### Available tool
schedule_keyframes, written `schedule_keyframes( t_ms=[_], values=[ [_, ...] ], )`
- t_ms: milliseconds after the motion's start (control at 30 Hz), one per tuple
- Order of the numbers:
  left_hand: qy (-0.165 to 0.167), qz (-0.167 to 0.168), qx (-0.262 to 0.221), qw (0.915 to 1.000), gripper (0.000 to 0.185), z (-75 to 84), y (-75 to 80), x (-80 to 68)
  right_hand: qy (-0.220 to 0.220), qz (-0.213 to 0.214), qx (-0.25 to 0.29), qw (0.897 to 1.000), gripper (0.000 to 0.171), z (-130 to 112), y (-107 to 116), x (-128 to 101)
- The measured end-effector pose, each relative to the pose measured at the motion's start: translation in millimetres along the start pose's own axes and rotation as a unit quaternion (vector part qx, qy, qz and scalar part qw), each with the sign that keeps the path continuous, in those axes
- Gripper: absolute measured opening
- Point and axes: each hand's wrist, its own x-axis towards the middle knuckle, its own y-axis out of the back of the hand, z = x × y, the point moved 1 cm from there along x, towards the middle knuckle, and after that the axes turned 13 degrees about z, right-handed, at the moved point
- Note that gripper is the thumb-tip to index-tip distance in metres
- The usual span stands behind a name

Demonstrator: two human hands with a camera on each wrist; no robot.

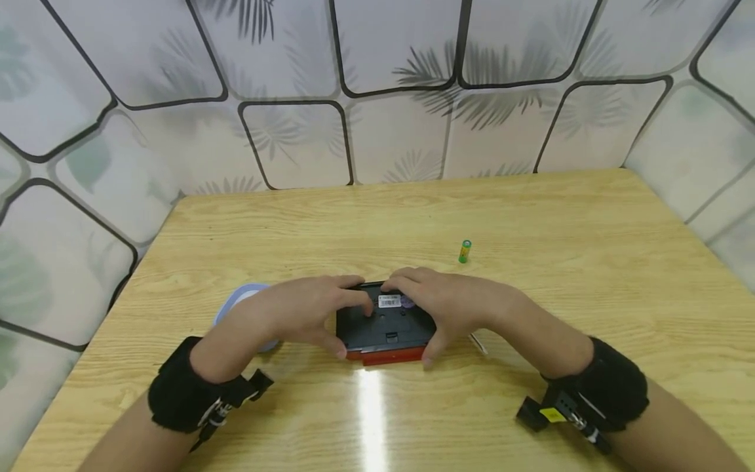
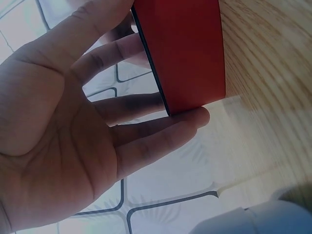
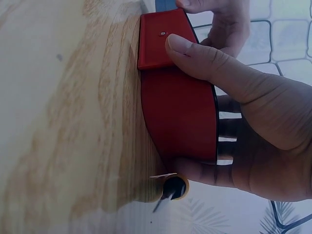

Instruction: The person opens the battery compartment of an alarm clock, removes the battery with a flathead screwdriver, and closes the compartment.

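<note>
A red device with a black back panel (image 1: 383,328) lies back-up on the wooden table (image 1: 531,216), a white label (image 1: 389,301) near its far edge. My left hand (image 1: 348,324) grips its left end, fingers over the far edge and thumb on the near red edge. My right hand (image 1: 421,324) grips the right end the same way. In the left wrist view the left hand (image 2: 141,112) lays its fingers along the red casing (image 2: 185,53). The right wrist view has the right hand (image 3: 234,97) wrapped round the red casing (image 3: 178,122), thumb pressed on its side.
A small green battery (image 1: 464,251) stands on the table beyond the right hand. A pale blue round dish or lid (image 1: 236,303) lies partly under the left forearm. A thin tool (image 1: 479,342) rests beside the right hand, its tip (image 3: 170,187) touching the casing. Patterned walls enclose the table.
</note>
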Motion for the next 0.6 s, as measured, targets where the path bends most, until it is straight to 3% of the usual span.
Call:
schedule_keyframes(
  t_ms=[600],
  values=[
    [-0.021,0.03,0.01,0.9993,0.057,1.7,1.3,-3.0,0.021,0.009,-0.002,1.0,0.106,-1.4,0.1,1.3]
  ],
)
